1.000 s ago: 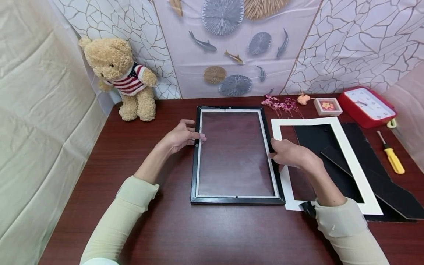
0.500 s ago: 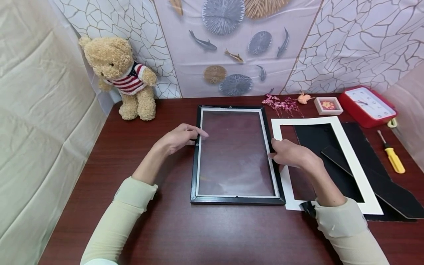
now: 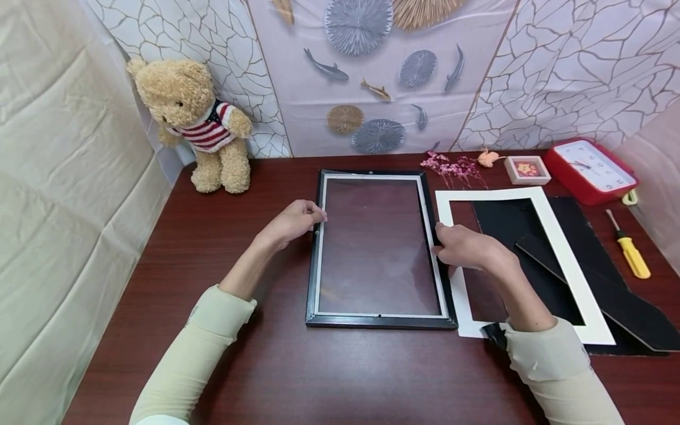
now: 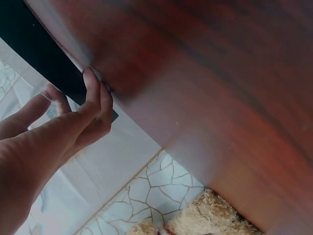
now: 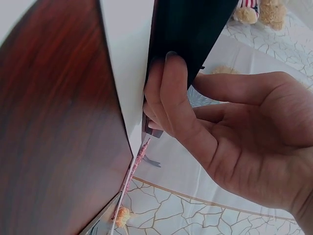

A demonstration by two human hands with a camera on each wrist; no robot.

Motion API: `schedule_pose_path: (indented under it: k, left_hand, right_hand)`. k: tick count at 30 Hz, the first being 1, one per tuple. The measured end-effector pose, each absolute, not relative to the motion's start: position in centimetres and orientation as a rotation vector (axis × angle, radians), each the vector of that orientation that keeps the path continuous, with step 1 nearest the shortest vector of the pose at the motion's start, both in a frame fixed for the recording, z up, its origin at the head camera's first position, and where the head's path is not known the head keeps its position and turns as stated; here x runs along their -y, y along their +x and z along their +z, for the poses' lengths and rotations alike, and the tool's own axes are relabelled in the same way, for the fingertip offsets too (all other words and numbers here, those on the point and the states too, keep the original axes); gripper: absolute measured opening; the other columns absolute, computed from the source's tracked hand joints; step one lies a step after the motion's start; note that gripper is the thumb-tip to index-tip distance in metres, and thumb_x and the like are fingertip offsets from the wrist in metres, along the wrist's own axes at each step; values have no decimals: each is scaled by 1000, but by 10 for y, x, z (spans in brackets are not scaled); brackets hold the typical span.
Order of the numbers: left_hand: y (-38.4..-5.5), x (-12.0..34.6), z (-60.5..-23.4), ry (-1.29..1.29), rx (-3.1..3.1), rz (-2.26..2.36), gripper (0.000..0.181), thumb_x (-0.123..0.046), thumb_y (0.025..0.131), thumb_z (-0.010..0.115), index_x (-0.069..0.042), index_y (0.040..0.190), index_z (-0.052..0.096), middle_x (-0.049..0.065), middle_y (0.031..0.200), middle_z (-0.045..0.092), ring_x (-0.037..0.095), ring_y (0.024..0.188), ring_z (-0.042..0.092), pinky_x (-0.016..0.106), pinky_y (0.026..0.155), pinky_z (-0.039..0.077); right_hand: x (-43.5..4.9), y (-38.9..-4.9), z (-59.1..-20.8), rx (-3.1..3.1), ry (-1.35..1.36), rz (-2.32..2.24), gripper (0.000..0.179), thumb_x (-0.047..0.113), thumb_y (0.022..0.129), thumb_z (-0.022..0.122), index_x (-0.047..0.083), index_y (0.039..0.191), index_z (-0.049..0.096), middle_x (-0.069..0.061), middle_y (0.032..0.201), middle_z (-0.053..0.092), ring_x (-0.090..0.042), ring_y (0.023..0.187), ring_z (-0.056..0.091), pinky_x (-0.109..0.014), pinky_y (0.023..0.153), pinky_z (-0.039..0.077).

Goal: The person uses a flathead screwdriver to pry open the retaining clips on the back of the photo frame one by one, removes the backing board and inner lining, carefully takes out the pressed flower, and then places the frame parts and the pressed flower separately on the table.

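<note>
A black picture frame (image 3: 381, 321) with a light inner edge and a clear pane (image 3: 379, 248) lies face down or back up on the table, its long sides running away from me. My left hand (image 3: 297, 223) is at its left side, fingertips over the inner edge; in the left wrist view, thumb and fingers straddle the black side. On the opposite side, my right hand (image 3: 464, 245) grips the frame. The right wrist view shows curled fingers (image 5: 173, 93) against one face and the thumb on the other.
Right of the frame, a white mat (image 3: 542, 218) overlaps a black backing board (image 3: 605, 254) with a stand leg. Beyond are a yellow screwdriver (image 3: 632, 257), a red clock (image 3: 589, 171), a small box (image 3: 526, 170) and pink dried flowers (image 3: 454, 168). A teddy bear (image 3: 196, 127) stands back left.
The left hand's fingers lift from over the pane and draw back, closing together at the frame's left inner edge. The right hand keeps its grip, and the frame stays nearly still.
</note>
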State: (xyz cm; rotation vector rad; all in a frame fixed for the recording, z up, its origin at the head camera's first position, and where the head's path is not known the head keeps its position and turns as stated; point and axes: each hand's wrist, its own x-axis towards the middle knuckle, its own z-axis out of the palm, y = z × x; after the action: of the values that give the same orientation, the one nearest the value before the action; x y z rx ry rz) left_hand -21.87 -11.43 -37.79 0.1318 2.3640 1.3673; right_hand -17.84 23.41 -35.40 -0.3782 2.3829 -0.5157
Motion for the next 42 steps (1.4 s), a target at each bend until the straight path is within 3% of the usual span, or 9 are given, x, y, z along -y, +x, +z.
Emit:
schedule_pose_path:
  k: [6,10,17,23,27,31,34,40,42]
  left_hand:
    - [-219,119,-378,90,-2302,1402,33,-8,113,44,15,125,65,29,154,57,37,132,64,42,114,53]
    - [-219,121,-378,96,-2277,1425,33,-5,113,42,18,126,62,32,155,54,43,138,63,48,118,52]
    - [-219,123,-380,80,-2251,1457,29,-4,114,45,17,124,63,29,139,62,35,126,67,46,112,56]
    - [-219,131,-379,98,-2213,1508,21,1,113,47,15,116,63,19,114,64,19,94,68,30,92,63]
    - [-220,141,-379,131,-2153,1568,18,3,113,47,15,114,61,14,100,66,12,80,68,23,77,62]
    - [-218,152,-379,139,-2079,1597,16,4,114,45,14,114,58,12,93,70,12,76,74,26,75,65]
    - [-216,160,-380,132,-2044,1613,15,6,113,44,14,113,56,13,91,72,14,76,77,29,77,66]
    - [-216,167,-379,122,-2016,1645,14,5,114,43,13,110,55,12,90,73,15,77,79,31,79,67]
    - [-216,170,-379,128,-2014,1647,16,5,114,43,16,114,55,11,90,74,14,78,79,31,80,67]
  right_hand:
    - [-240,-183,-363,-2401,-407,-515,65,10,113,46,-29,157,19,-9,76,76,-18,79,78,-46,93,50]
    - [-236,-179,-358,-2397,-387,-515,67,10,113,46,-29,159,16,-10,78,77,-23,84,81,-52,99,50]
    - [-233,-174,-350,-2401,-351,-489,70,11,116,47,-30,159,10,-18,90,79,-25,86,82,-58,108,49]
    - [-233,-173,-349,-2406,-357,-501,70,11,116,48,-30,159,11,-33,109,76,-23,82,82,-56,107,50]
    - [-234,-174,-350,-2435,-382,-499,59,11,115,53,-28,153,30,-29,100,76,-23,78,81,-51,97,54]
    - [-234,-171,-351,-2529,-402,-467,38,11,111,61,-21,130,55,-16,82,70,-21,73,75,-43,78,55]
    - [-230,-165,-350,-2695,-475,-467,29,8,107,68,-19,119,64,-23,96,70,-26,83,68,-43,75,53]
    - [-211,-162,-342,-2675,-598,-709,44,11,110,64,-20,140,61,-27,119,76,-31,98,71,-45,82,56]
    - [-207,-165,-341,-2557,-577,-769,54,15,112,59,-23,150,49,-27,121,77,-33,106,74,-46,87,59]
